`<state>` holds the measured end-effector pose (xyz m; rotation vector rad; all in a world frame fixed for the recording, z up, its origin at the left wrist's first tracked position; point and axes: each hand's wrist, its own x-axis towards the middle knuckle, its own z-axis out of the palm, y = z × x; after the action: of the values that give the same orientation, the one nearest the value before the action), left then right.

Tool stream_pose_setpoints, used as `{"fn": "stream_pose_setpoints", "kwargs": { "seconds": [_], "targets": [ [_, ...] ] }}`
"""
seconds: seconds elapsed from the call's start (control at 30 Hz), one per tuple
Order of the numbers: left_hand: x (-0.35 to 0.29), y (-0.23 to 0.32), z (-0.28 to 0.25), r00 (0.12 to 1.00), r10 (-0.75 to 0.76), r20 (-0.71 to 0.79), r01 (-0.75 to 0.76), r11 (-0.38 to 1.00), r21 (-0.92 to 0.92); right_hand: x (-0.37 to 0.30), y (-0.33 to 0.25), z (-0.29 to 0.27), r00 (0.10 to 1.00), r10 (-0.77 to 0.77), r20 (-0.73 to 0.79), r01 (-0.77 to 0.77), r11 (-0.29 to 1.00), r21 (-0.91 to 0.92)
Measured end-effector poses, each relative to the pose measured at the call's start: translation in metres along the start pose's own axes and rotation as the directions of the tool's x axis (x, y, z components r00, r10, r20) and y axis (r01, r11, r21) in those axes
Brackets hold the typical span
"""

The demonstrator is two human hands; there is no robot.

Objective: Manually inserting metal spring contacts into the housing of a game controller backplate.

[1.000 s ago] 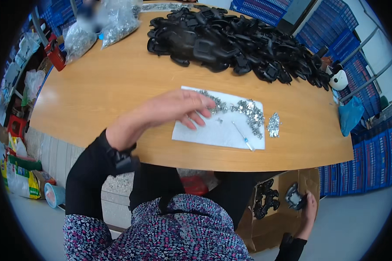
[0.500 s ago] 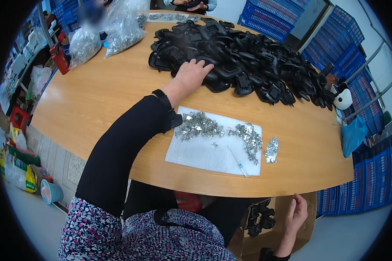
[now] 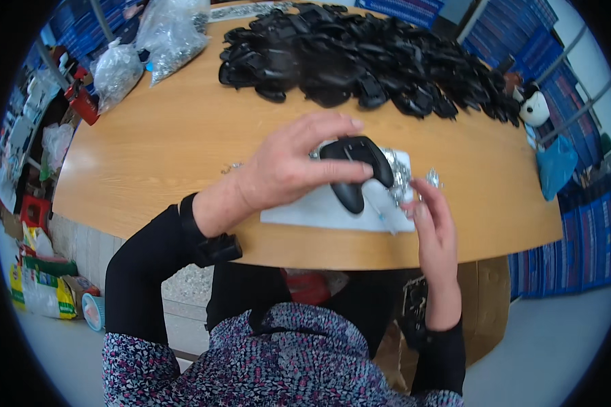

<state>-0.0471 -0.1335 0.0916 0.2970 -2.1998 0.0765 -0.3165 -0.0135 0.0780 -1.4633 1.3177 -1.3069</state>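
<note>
While inside table edge (image 3: 319,259), left fingers (image 3: 336,170) wide around shell (image 3: 377,158), right fingers (image 3: 440,207): hold unclear.

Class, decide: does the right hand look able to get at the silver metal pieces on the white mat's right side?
Probably yes: the right hand is close beside the silver metal pieces, with nothing seen between; the black gamepad shell in the left hand seems to hide them only on their left.

the light is bright, outer edges bend, and the right hand (image 3: 438,234) seems slightly blurred.
</note>
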Motion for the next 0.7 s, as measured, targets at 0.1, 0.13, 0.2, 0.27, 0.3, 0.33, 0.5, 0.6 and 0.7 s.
{"fn": "stream_pose_setpoints", "kwargs": {
  "seconds": [0.1,0.13,0.2,0.27,0.3,0.33,0.5,0.6,0.7],
  "targets": [
    [-0.012,0.037,0.002,0.992,0.111,0.062,-0.102,0.985,-0.136,0.014,0.016,-0.001,0.94,0.199,0.278,-0.308,0.848,0.431],
    [-0.017,0.046,0.002,0.99,0.116,0.078,-0.102,0.98,-0.17,0.014,0.017,0.003,0.903,0.236,0.358,-0.391,0.798,0.46],
    [-0.028,0.062,0.0,0.99,0.105,0.093,-0.083,0.973,-0.214,0.005,0.024,0.014,0.833,0.276,0.479,-0.526,0.662,0.533],
    [-0.035,0.073,0.004,0.993,-0.11,0.045,0.118,0.961,-0.249,-0.009,0.037,0.018,0.791,0.303,0.532,-0.61,0.468,0.64],
    [-0.039,0.077,0.005,0.974,-0.223,0.028,0.222,0.938,-0.266,-0.017,0.039,0.023,0.8,0.328,0.503,-0.6,0.457,0.657],
    [-0.049,0.078,0.012,0.95,-0.31,0.032,0.309,0.924,-0.226,-0.023,0.043,0.026,0.81,0.334,0.482,-0.585,0.416,0.696],
    [-0.059,0.109,0.04,0.496,-0.819,0.289,0.516,0.01,-0.857,-0.031,0.043,0.044,0.868,0.413,0.276,-0.459,0.454,0.764],
    [-0.065,0.123,0.061,0.415,-0.84,0.35,0.332,-0.219,-0.918,-0.041,0.043,0.06,0.883,0.448,0.141,-0.401,0.565,0.721],
    [-0.058,0.112,0.068,0.273,-0.886,0.375,0.282,-0.299,-0.911,-0.045,0.031,0.044,0.891,0.422,0.168,-0.452,0.797,0.401]
  ]
}}
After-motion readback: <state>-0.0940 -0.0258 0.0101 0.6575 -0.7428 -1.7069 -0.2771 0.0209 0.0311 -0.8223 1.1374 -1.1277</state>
